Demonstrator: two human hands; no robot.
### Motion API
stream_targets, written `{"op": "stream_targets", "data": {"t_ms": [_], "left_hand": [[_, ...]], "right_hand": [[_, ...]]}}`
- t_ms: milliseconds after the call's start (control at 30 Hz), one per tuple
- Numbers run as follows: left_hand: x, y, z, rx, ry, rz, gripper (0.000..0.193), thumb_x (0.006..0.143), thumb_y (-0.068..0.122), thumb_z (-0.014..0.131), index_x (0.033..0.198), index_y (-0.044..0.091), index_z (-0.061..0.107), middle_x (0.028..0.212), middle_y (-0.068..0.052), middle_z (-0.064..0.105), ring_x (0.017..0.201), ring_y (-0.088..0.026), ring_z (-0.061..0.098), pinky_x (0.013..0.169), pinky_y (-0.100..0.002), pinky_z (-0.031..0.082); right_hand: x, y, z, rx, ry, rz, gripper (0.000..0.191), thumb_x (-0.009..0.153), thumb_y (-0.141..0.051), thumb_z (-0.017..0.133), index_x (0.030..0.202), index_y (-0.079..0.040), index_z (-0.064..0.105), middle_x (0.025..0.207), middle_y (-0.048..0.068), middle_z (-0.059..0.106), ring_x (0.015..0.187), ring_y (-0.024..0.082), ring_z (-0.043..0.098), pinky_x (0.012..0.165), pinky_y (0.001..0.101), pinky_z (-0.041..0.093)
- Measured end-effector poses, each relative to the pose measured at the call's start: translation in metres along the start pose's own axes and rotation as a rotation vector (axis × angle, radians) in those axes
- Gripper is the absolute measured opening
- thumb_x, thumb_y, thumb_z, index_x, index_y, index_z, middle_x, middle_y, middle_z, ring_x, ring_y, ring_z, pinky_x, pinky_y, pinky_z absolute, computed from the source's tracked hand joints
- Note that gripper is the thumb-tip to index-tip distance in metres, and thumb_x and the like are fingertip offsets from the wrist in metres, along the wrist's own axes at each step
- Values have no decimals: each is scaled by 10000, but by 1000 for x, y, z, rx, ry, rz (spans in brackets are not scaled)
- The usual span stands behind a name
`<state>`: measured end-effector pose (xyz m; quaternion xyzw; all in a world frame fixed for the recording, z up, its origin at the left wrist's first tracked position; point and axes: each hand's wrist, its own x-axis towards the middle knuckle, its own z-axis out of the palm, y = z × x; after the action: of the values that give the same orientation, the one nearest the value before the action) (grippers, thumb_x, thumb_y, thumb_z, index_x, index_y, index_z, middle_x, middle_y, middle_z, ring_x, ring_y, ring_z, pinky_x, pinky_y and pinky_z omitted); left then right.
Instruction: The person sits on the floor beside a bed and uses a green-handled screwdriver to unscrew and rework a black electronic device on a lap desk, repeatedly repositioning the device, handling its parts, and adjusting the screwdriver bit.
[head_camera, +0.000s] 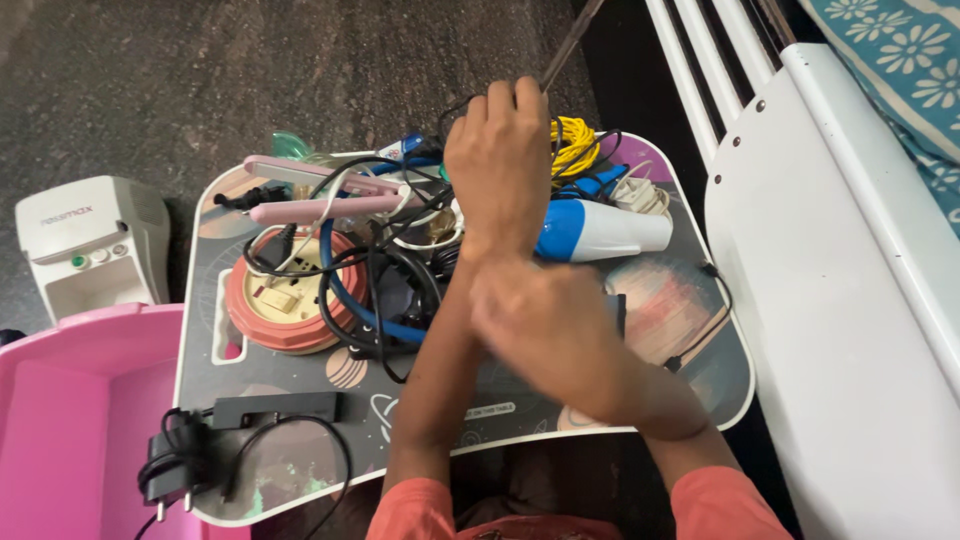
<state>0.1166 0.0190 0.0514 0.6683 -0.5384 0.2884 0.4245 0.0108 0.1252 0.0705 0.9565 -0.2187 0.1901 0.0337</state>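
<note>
My left hand (498, 150) reaches over the back of a lap table (690, 390) with a space print. It is closed into a fist, and a black cable (452, 112) loops out beside its fingers. Blurred and with curled fingers, my right hand (545, 325) lies against my left wrist; I cannot see anything in it. Under the hands is a tangle of black cords (400, 290) and a blue cable (340, 285). A white and blue hair dryer (605, 230) lies just right of my left wrist.
On the table lie a pink hair straightener (310, 190), a round pink extension reel (285, 300), a yellow cable coil (575, 145), and a black adapter (175, 460) by a flat black box (275, 408). A pink bin (60, 420) and white machine (95, 240) stand left; a white bed frame (830, 250) stands right.
</note>
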Motion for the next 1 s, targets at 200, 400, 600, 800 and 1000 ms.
{"op": "stream_targets", "data": {"t_ms": [200, 400, 600, 800, 1000], "left_hand": [[6, -9, -32, -99, -2, 20, 181, 995, 251, 672, 901, 103, 625, 852, -56, 645, 799, -262, 660, 699, -401, 518], [4, 0, -68, -292, -8, -41, 224, 1014, 249, 700, 889, 80, 622, 834, -84, 631, 792, -288, 643, 671, -435, 493], [1, 17, -71, -597, -118, 86, 107, 947, 204, 722, 974, 112, 675, 871, -56, 701, 834, -263, 668, 729, -409, 531], [-7, 35, -64, -732, -275, 124, 185, 949, 250, 722, 1060, 102, 710, 842, -71, 711, 836, -269, 687, 695, -412, 528], [-11, 42, -55, -727, -244, 199, 168, 973, 246, 709, 1025, 89, 683, 868, -60, 704, 888, -266, 695, 757, -411, 547]], "right_hand": [[-7, -11, -28, 257, -28, -121, 146, 915, -218, 713, 929, -78, 678, 788, 79, 643, 663, 270, 689, 533, 395, 506], [-30, 26, -72, 325, 494, 443, 86, 1016, -74, 742, 1061, -20, 691, 886, 55, 683, 708, 114, 645, 665, 236, 508], [-35, 86, -51, 595, 736, 267, 424, 1046, -159, 781, 1353, 7, 539, 1180, 80, 623, 1017, 124, 654, 860, 213, 551], [-25, 121, -33, 661, 863, 259, 382, 1176, -161, 824, 1374, 19, 550, 1164, 125, 641, 972, 151, 633, 784, 234, 532], [-23, 121, -40, 704, 770, 245, 400, 1130, -295, 730, 1300, 17, 545, 937, 97, 689, 728, 84, 592, 647, 186, 466]]}}
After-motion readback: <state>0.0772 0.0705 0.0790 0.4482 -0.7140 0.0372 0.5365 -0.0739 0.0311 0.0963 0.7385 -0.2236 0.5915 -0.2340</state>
